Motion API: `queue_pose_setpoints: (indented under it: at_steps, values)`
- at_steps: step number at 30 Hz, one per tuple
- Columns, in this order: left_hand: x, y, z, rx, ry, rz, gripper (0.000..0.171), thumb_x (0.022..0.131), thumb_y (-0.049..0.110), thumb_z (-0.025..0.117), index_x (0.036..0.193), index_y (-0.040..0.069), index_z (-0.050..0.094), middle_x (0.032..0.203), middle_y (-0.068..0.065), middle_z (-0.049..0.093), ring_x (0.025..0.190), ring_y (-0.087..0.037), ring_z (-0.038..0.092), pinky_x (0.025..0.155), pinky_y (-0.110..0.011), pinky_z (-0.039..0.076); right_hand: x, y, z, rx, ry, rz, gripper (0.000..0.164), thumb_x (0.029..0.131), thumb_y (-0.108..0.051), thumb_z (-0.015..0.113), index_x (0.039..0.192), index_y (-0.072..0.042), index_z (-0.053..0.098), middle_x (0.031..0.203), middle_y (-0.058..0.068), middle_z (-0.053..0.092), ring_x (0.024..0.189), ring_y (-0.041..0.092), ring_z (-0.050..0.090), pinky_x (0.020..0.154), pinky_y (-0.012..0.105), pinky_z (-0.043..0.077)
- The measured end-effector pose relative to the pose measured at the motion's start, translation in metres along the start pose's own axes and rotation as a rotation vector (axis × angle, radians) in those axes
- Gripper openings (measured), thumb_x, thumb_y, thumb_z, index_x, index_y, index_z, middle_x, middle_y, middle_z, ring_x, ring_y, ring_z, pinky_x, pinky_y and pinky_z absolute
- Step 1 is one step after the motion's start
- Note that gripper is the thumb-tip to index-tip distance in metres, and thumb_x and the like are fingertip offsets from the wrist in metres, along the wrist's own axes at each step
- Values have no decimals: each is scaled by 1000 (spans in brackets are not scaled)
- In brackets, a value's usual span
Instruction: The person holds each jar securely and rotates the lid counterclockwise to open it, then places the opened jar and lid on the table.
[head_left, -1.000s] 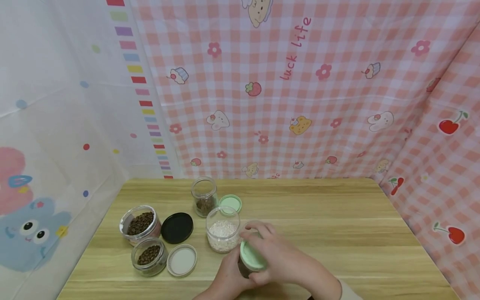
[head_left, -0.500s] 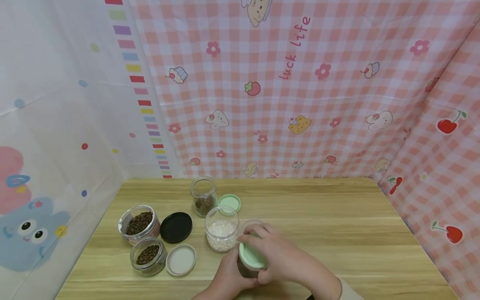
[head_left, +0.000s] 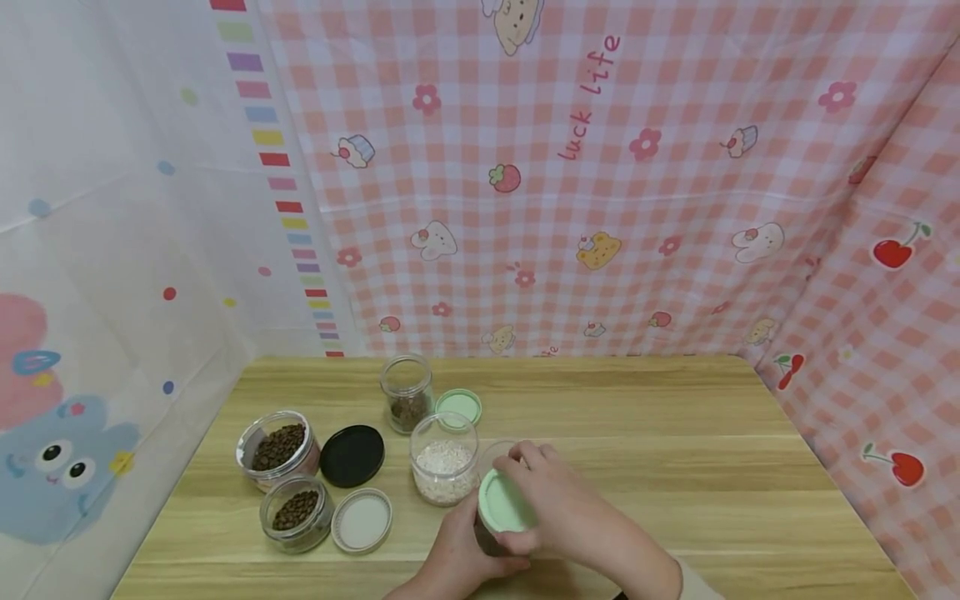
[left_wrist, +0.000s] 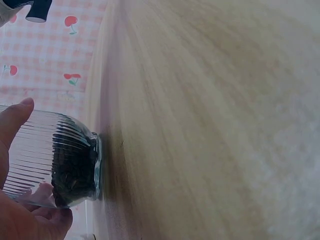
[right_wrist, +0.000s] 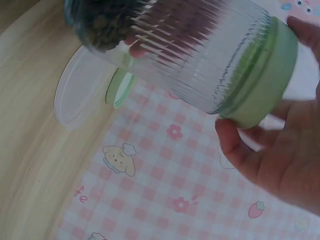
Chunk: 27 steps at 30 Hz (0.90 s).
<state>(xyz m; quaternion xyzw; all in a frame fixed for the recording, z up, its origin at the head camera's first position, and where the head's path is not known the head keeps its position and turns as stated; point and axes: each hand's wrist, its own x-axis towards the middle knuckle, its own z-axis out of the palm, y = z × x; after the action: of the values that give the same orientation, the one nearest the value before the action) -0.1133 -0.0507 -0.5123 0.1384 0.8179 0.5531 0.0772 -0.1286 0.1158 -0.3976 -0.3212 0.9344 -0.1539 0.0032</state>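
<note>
A ribbed clear glass jar (right_wrist: pixel 200 65) with dark beans at its bottom stands near the front edge of the table. Around its body curl the fingers and thumb of my left hand (head_left: pixel 453 546), low and on the left side. A pale green lid (head_left: pixel 504 504) sits on its mouth. My right hand (head_left: pixel 562 504) grips that lid by the edge from the right, thumb at the near side and fingers at the far side. In the right wrist view a fingertip lies against the lid's rim.
Just behind my hands are a clear round lid (head_left: pixel 495 454) and an open tub of white flakes (head_left: pixel 444 462). Farther back are a glass jar (head_left: pixel 407 400) and another green lid (head_left: pixel 459 408). Leftward lie a black lid (head_left: pixel 352 456), a white lid (head_left: pixel 362 521) and two open bean jars.
My right fingers have shifted round the edge of the green lid, showing more of its top. My left hand and the jar have stayed in place.
</note>
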Motion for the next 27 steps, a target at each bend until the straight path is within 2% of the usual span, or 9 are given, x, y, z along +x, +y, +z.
queue_pose_setpoints:
  at_steps: [4,7,12,16,19,23,25,27]
  values:
    - [0,-3,0,51,8,4,85,64,45,84,135,21,43,125,8,57,115,-11,52,101,-33,42,1,2,-1,13,-75,-98,85,56,-25,83,134,-24,50,134,-6,46,121,19,44,87,35,50]
    - [1,-3,1,59,2,11,86,66,48,82,136,19,41,127,6,56,117,-12,52,102,-35,41,-1,2,-2,31,-71,-147,84,60,-30,84,136,-26,48,137,-3,44,126,21,41,90,38,50]
    - [2,-4,0,-1,-13,20,83,65,45,84,135,26,42,127,9,55,115,-10,53,101,-31,43,-2,-1,-3,68,8,-57,80,69,-53,77,135,-19,48,132,4,44,120,22,43,91,39,50]
    - [2,-4,1,-10,-7,45,82,64,41,86,133,29,44,126,10,56,113,-9,54,98,-27,44,-1,-2,-3,18,49,23,72,71,-52,75,126,-9,56,114,6,51,103,20,48,84,37,51]
    - [2,-3,1,11,3,40,83,64,41,86,134,28,44,125,10,56,113,-9,53,99,-29,43,0,-1,-3,-4,23,2,65,71,-44,77,123,-11,58,115,3,53,103,19,50,84,36,51]
    - [1,-2,1,61,16,14,86,63,41,85,135,20,43,126,7,57,115,-11,52,101,-32,42,1,1,-4,24,-44,-92,70,63,-30,78,129,-21,56,129,-3,51,118,20,46,92,40,48]
    - [0,-2,1,73,15,6,86,63,41,84,135,18,43,126,6,57,116,-12,52,102,-33,42,1,1,-5,47,-66,-125,73,65,-31,79,132,-26,53,137,-5,47,126,21,42,96,43,46]
    - [1,-2,1,36,0,-12,85,64,42,85,135,21,44,126,8,57,117,-11,52,103,-33,41,0,1,-5,48,-59,-112,73,69,-39,79,135,-27,50,141,-3,44,129,22,39,97,44,46]
